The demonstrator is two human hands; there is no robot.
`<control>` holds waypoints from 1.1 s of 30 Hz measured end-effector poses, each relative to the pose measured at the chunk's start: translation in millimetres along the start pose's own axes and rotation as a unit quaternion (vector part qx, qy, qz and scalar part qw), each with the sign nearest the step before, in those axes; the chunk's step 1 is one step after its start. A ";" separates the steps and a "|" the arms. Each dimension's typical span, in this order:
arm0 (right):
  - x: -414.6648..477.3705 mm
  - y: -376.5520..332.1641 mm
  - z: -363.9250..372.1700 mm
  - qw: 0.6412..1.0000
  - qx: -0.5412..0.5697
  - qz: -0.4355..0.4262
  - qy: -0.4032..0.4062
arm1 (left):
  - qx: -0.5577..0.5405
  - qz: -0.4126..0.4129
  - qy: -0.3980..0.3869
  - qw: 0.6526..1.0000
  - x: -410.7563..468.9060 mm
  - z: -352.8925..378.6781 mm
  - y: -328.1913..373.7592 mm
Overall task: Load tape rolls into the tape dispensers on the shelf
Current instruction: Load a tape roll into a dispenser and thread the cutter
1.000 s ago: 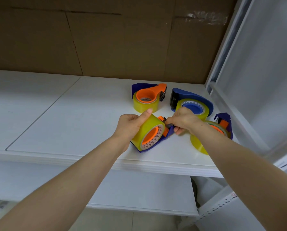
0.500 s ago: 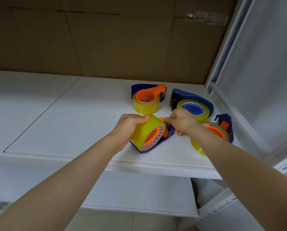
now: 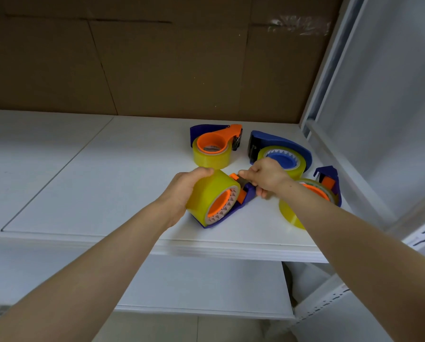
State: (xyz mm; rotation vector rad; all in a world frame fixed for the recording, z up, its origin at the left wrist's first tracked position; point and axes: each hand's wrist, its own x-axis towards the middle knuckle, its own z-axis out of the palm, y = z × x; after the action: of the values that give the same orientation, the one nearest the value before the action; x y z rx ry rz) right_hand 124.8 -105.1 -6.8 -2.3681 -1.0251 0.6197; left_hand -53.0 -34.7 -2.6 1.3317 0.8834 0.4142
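Left hand (image 3: pixel 181 191) is clamping a yellow tape roll (image 3: pixel 210 193) on its dispenser (image 3: pixel 233 208). Right hand (image 3: pixel 265 177) is pinching the dispenser's front; threading tape likely comes next.

Both bare forearms are extended forward and upward from the lower corners, converging toward the middle. The left hand (image 3: pixel 184 191) is cupped, its fingers (image 3: pixel 204 171) curled over the top and the palm turned rightward. The right hand (image 3: pixel 265 175) is closed into a loose fist, knuckles upward, its fingertips (image 3: pixel 243 173) pinched together and pointed leftward.
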 end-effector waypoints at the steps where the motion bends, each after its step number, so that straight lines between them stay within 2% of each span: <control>1: 0.0 -0.2 -0.1 1.000 0.001 0.000 0.002 | -0.002 -0.005 -0.011 1.000 -0.3 -1.4 -0.7; 3: -0.1 -0.8 1.5 1.000 -0.003 0.004 0.018 | 0.005 0.001 -0.009 1.000 0.1 -3.3 -2.6; 10: -2.1 -6.2 3.2 0.999 -0.009 0.009 0.039 | 0.005 0.021 0.085 0.996 -2.0 -4.1 -5.6; 17: -5.4 -9.2 7.3 0.999 -0.027 0.009 0.044 | -0.059 0.042 0.061 0.996 -9.9 -14.6 -17.0; 22: -10.1 -20.4 4.0 0.997 0.052 0.008 0.048 | -0.103 0.082 0.077 0.988 -15.0 -17.2 -29.8; 26: -14.7 -32.6 -3.5 0.991 0.084 -0.031 0.096 | -0.121 0.094 0.077 0.985 -13.9 -25.5 -37.5; 28: -18.4 -42.3 -8.4 0.986 0.081 -0.062 0.129 | -0.086 0.096 0.058 0.990 -13.0 -29.2 -34.8; 31: -23.5 -57.8 -11.1 0.979 0.058 -0.109 0.160 | 0.025 0.052 0.033 0.998 -17.2 -27.5 -23.4; 33: -26.3 -65.9 -11.3 0.975 0.045 -0.128 0.178 | 0.087 0.056 0.046 0.994 -19.4 -23.3 -14.4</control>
State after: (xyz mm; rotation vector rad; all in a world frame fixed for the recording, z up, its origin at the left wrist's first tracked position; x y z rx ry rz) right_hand 79.5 -88.1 46.3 -2.1170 -1.0852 0.1351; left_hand -85.6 -36.5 -9.9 1.5369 0.9401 0.4979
